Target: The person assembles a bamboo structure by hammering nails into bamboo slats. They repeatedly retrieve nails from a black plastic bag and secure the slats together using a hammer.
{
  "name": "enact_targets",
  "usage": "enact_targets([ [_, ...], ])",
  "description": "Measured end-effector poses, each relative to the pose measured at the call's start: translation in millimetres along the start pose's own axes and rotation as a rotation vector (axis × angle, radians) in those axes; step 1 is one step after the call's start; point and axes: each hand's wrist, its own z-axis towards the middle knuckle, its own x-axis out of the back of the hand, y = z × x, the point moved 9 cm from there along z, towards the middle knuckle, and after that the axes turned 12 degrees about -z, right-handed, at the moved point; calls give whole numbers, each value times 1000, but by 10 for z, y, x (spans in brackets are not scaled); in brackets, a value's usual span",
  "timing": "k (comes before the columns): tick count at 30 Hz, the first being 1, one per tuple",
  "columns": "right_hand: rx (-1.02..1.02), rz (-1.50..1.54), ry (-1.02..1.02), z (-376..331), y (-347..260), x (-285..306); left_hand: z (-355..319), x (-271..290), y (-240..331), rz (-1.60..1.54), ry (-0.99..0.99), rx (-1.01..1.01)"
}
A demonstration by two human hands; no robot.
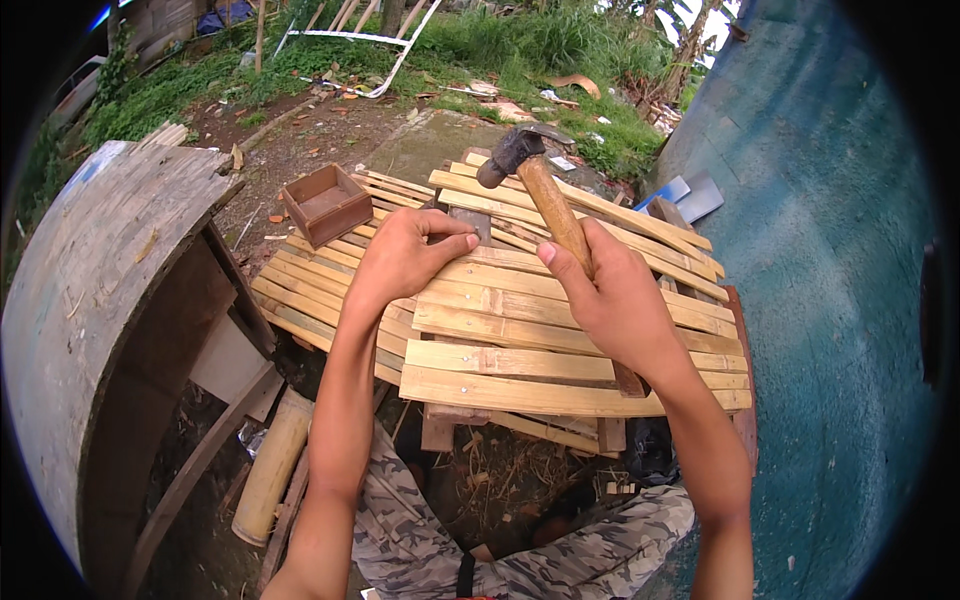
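Note:
My right hand [625, 305] grips the wooden handle of a claw hammer [552, 208], whose dark metal head is raised above the slats. The handle's lower end shows below my wrist. My left hand [400, 255] is closed in a pinch over the left part of a panel of bamboo slats [530, 330]; whatever its fingertips hold is too small to make out. The pale slats lie side by side, with gaps between some of them. Small nail heads [468, 324] dot the nearer slats in a row. A wooden crosspiece [470, 222] shows in a gap just beyond my left fingertips.
An open brown wooden box [327, 203] rests on more slats at the left. A weathered curved board [110, 290] stands far left, above a bamboo piece [273, 468] on the ground. A blue-green wall [830, 300] closes the right side. A white metal frame [375, 40] lies beyond.

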Motion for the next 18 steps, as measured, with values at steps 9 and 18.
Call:
enact_targets([
  [9,3,58,79,42,-25,103,-4,5,-11,10,10,17],
  [18,11,-32,-1,68,-44,51,-10,-3,-14,-4,5,32],
])
